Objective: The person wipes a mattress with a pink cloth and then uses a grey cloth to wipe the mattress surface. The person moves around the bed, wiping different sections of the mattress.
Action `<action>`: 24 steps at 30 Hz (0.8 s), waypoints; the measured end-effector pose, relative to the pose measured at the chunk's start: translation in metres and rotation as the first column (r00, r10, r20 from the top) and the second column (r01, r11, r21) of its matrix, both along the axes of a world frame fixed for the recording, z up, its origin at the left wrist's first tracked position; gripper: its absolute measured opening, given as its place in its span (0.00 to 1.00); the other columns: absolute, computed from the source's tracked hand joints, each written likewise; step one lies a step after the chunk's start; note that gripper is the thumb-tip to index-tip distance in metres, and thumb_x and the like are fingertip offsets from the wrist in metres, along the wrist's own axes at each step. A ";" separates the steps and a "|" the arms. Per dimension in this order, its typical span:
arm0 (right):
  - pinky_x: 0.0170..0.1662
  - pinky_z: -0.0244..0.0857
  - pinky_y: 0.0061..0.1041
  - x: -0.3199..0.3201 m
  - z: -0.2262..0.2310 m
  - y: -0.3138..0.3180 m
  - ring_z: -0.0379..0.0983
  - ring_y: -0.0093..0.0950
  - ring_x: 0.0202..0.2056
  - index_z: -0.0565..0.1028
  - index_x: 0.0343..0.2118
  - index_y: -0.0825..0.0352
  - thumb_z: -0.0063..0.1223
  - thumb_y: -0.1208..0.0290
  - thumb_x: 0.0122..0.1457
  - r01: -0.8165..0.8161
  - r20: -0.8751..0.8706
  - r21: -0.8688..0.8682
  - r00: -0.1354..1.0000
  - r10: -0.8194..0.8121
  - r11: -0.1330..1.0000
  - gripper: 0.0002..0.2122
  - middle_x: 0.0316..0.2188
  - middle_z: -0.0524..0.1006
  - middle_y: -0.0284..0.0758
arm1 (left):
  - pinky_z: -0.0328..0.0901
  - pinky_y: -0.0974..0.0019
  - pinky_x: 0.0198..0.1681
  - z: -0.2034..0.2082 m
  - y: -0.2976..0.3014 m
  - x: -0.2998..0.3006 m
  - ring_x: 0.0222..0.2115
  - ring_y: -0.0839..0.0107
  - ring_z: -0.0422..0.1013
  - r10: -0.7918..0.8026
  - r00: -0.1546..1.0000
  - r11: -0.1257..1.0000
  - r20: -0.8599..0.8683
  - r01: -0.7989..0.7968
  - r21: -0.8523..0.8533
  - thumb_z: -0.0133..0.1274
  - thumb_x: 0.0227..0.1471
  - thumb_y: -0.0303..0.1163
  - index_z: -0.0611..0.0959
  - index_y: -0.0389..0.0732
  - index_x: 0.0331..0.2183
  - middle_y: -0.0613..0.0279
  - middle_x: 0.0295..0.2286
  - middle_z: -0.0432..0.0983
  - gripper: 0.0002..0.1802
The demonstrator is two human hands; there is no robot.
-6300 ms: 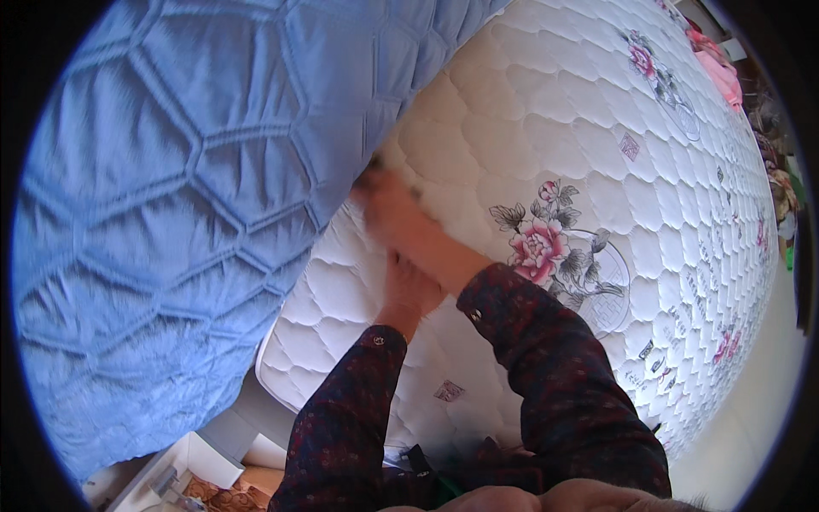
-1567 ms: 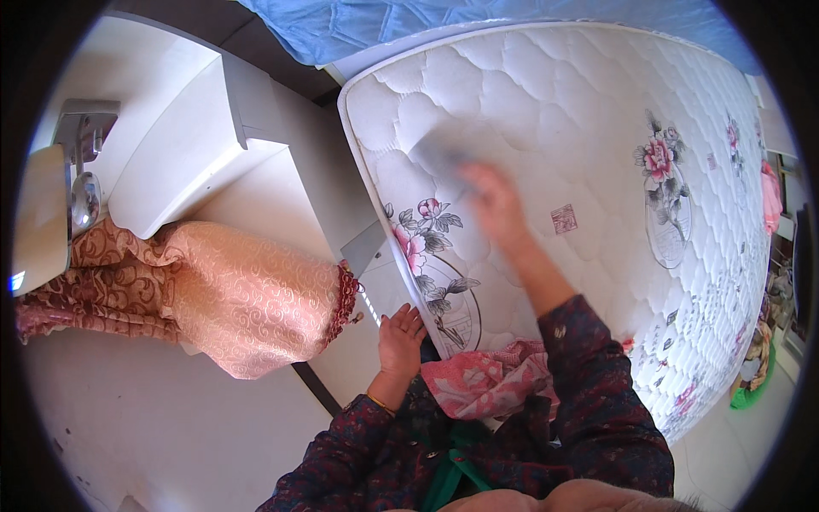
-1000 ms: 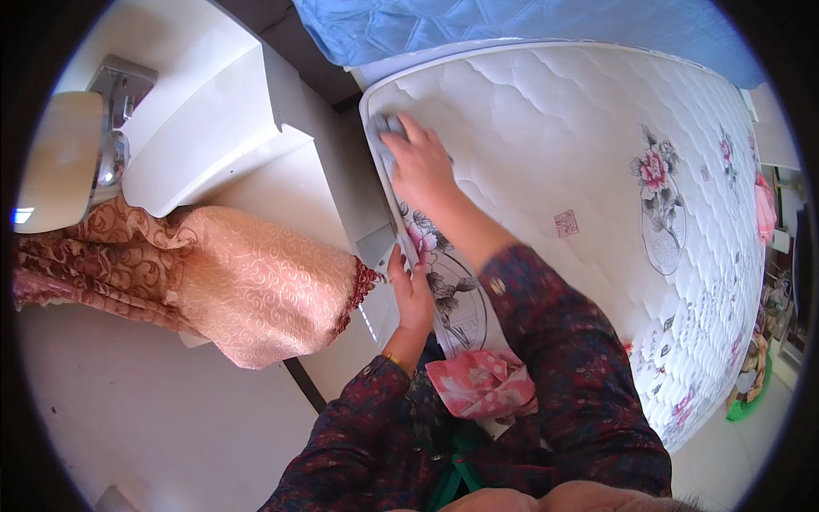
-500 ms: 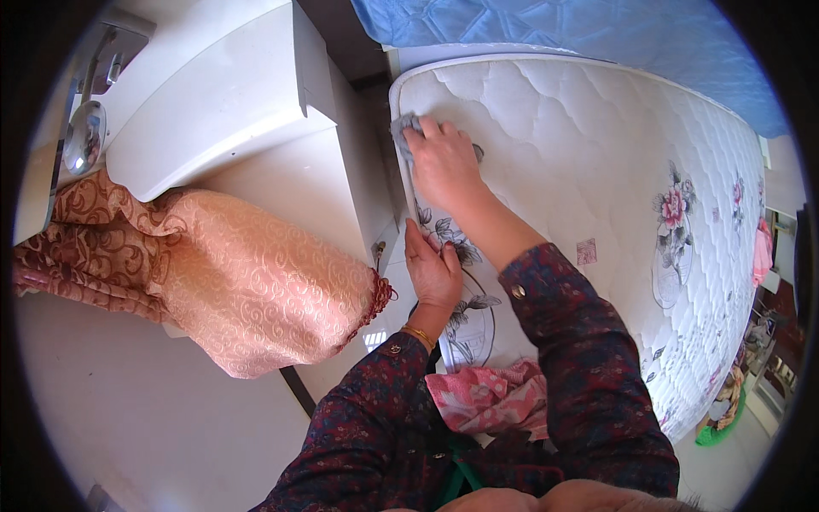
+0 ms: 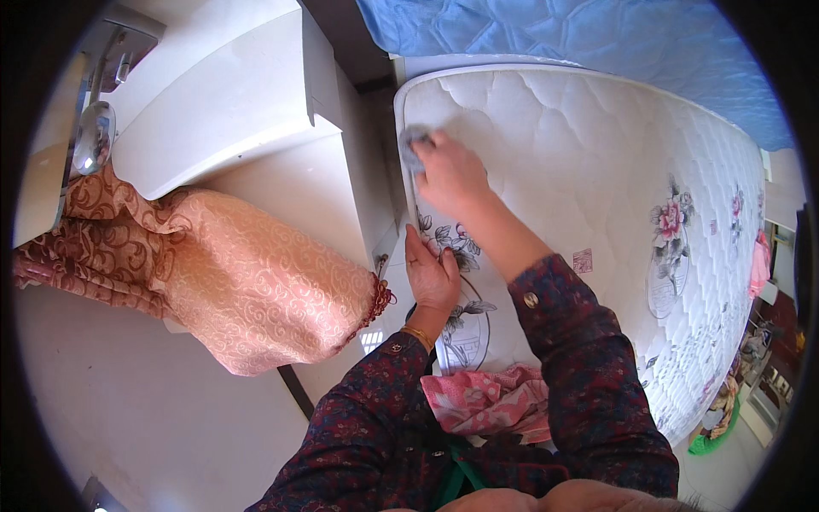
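Observation:
A white quilted mattress (image 5: 546,171) with printed flowers fills the middle and right of the view. My right hand (image 5: 454,177) is closed around a bunched grey cloth (image 5: 415,147) and presses it onto the mattress near its far left corner. My left hand (image 5: 434,278) lies against the mattress's left edge, lower down, fingers stretched and thumb apart, with nothing in it. A pink patterned cloth (image 5: 486,401) lies crumpled at the near edge, between my forearms.
A seat under an orange-pink patterned cover (image 5: 264,277) with a dark red fringe stands at left. Behind it is white furniture (image 5: 222,94), separated from the mattress by a narrow gap. Blue quilted bedding (image 5: 589,34) borders the far side. A green-rimmed basket (image 5: 717,439) sits at lower right.
My right hand has shifted slightly right and toward me with the grey cloth, and is a little blurred. My left hand stays at the mattress edge. The view has tilted slightly.

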State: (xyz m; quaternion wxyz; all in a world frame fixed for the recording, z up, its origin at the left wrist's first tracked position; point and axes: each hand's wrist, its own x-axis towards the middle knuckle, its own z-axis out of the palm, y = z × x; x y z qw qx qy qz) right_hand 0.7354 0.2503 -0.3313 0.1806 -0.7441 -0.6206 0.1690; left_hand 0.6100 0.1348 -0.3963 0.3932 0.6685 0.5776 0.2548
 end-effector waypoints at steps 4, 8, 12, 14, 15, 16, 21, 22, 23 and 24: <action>0.38 0.69 0.39 -0.001 -0.013 0.011 0.73 0.40 0.36 0.76 0.40 0.62 0.52 0.69 0.45 -0.037 0.006 -0.081 0.999 0.038 0.996 0.16 0.37 0.72 0.39 | 0.59 0.58 0.49 -0.001 -0.002 -0.001 0.40 0.54 0.63 0.034 0.999 0.992 0.040 -0.028 -0.123 0.48 0.48 0.29 0.48 0.23 0.58 0.39 0.45 0.61 0.41; 0.38 0.69 0.39 -0.008 -0.010 -0.029 0.73 0.40 0.36 0.77 0.37 0.63 0.52 0.69 0.45 -0.197 -0.059 -0.226 0.980 0.189 0.954 0.14 0.36 0.72 0.40 | 0.57 0.58 0.52 -0.002 0.004 -0.006 0.46 0.50 0.61 0.019 0.991 0.995 0.136 -0.005 -0.098 0.45 0.52 0.32 0.49 0.24 0.58 0.38 0.49 0.59 0.38; 0.40 0.68 0.38 0.011 0.012 -0.049 0.73 0.40 0.38 0.78 0.38 0.60 0.51 0.69 0.46 -0.235 -0.219 -0.331 0.961 0.168 0.914 0.14 0.37 0.72 0.40 | 0.49 0.54 0.58 0.010 0.020 -0.006 0.55 0.44 0.53 0.000 1.000 0.999 0.024 0.001 -0.051 0.41 0.55 0.32 0.52 0.25 0.57 0.36 0.55 0.53 0.33; 0.40 0.68 0.36 0.032 0.027 -0.039 0.72 0.38 0.38 0.77 0.40 0.56 0.51 0.69 0.45 -0.066 -0.276 -0.230 0.961 0.000 0.971 0.16 0.37 0.72 0.38 | 0.45 0.51 0.60 0.021 0.036 0.006 0.58 0.44 0.48 0.106 0.990 0.993 0.089 -0.110 0.050 0.40 0.56 0.30 0.58 0.30 0.57 0.37 0.56 0.50 0.29; 0.40 0.67 0.35 0.045 0.031 -0.026 0.72 0.39 0.38 0.77 0.42 0.55 0.52 0.70 0.44 0.041 -0.195 -0.174 0.978 -0.075 0.984 0.18 0.37 0.73 0.39 | 0.45 0.51 0.60 0.025 0.051 0.015 0.58 0.44 0.48 0.106 0.989 0.987 0.103 -0.117 0.111 0.41 0.55 0.30 0.59 0.31 0.57 0.37 0.57 0.50 0.28; 0.40 0.67 0.35 0.059 0.036 -0.013 0.72 0.39 0.38 0.77 0.42 0.55 0.52 0.71 0.44 0.152 -0.120 -0.020 0.981 -0.153 0.988 0.18 0.37 0.72 0.39 | 0.45 0.50 0.60 0.028 0.070 0.025 0.58 0.44 0.49 0.103 0.988 0.971 0.113 -0.125 0.205 0.41 0.55 0.30 0.61 0.33 0.56 0.38 0.57 0.50 0.27; 0.47 0.60 0.36 0.071 0.017 0.061 0.65 0.38 0.44 0.79 0.36 0.56 0.53 0.69 0.44 0.000 0.202 0.218 0.978 -0.045 0.976 0.13 0.39 0.72 0.33 | 0.48 0.49 0.58 0.025 0.167 0.086 0.57 0.47 0.51 0.097 0.958 0.975 -0.269 -0.038 0.218 0.42 0.55 0.32 0.64 0.46 0.56 0.45 0.59 0.48 0.26; 0.49 0.58 0.35 0.069 0.006 0.071 0.63 0.37 0.46 0.80 0.36 0.55 0.53 0.68 0.45 -0.097 0.201 0.027 0.976 0.089 0.995 0.12 0.40 0.72 0.31 | 0.49 0.48 0.58 0.023 0.173 0.092 0.57 0.47 0.52 0.109 0.944 0.982 -0.310 -0.053 0.184 0.42 0.55 0.33 0.65 0.47 0.56 0.46 0.59 0.49 0.25; 0.50 0.57 0.34 0.068 -0.005 0.077 0.62 0.35 0.48 0.80 0.35 0.55 0.53 0.66 0.47 -0.051 0.222 -0.050 0.973 0.060 0.997 0.11 0.43 0.71 0.30 | 0.50 0.48 0.57 0.020 0.180 0.097 0.56 0.48 0.52 0.103 0.924 0.992 -0.367 -0.070 0.104 0.42 0.56 0.35 0.65 0.49 0.56 0.48 0.59 0.49 0.25; 0.50 0.58 0.35 0.071 -0.015 0.080 0.62 0.35 0.48 0.80 0.35 0.55 0.53 0.66 0.47 -0.039 0.260 -0.004 0.965 0.039 0.999 0.11 0.43 0.71 0.30 | 0.51 0.48 0.56 0.018 0.186 0.101 0.56 0.48 0.53 0.089 0.908 0.996 -0.409 -0.073 0.056 0.41 0.56 0.36 0.65 0.51 0.56 0.50 0.60 0.49 0.25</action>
